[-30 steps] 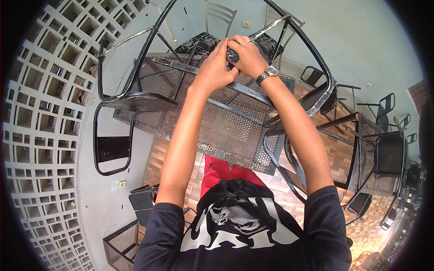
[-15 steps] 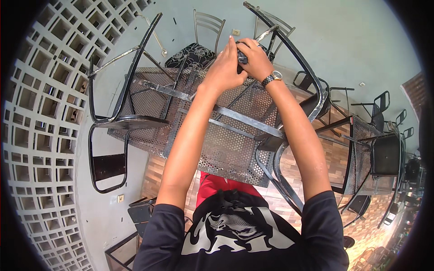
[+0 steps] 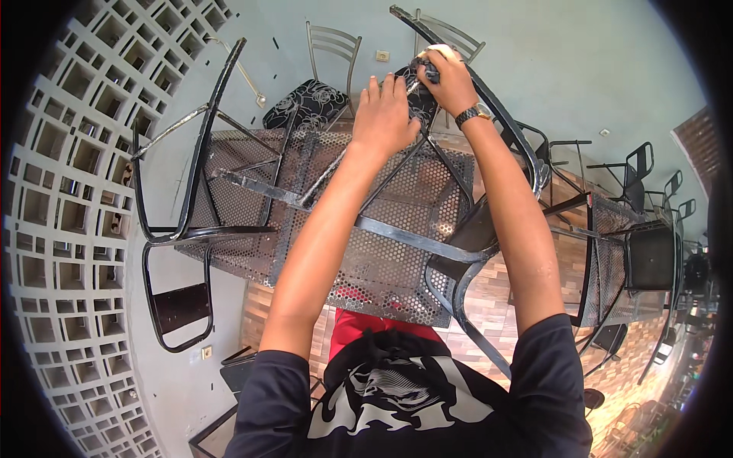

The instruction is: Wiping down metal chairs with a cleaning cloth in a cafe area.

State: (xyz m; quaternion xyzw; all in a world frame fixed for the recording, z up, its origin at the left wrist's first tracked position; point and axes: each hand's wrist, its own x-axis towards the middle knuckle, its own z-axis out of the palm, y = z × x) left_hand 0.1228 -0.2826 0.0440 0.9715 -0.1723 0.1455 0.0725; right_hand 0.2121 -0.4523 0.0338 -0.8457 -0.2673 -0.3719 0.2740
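My right hand, with a watch at the wrist, is closed round a dark crumpled rag pressed on a thin crossbar of an upturned metal chair. The chair rests legs-up on a perforated metal table, its black paint worn to bare metal in places. My left hand is open beside the same crossbar, fingers stretched out and holding nothing. Whether its thumb side touches the bar I cannot tell.
Another upturned black chair hangs over the table's left end. Behind stand chairs with patterned seats by the pale wall. A lattice block wall rises at the left. To the right are a second perforated table and several chairs.
My hands have come apart. The right has moved slightly right and up with the rag; the left has let go and opened. The view has shifted, so the furniture sits lower and further left.
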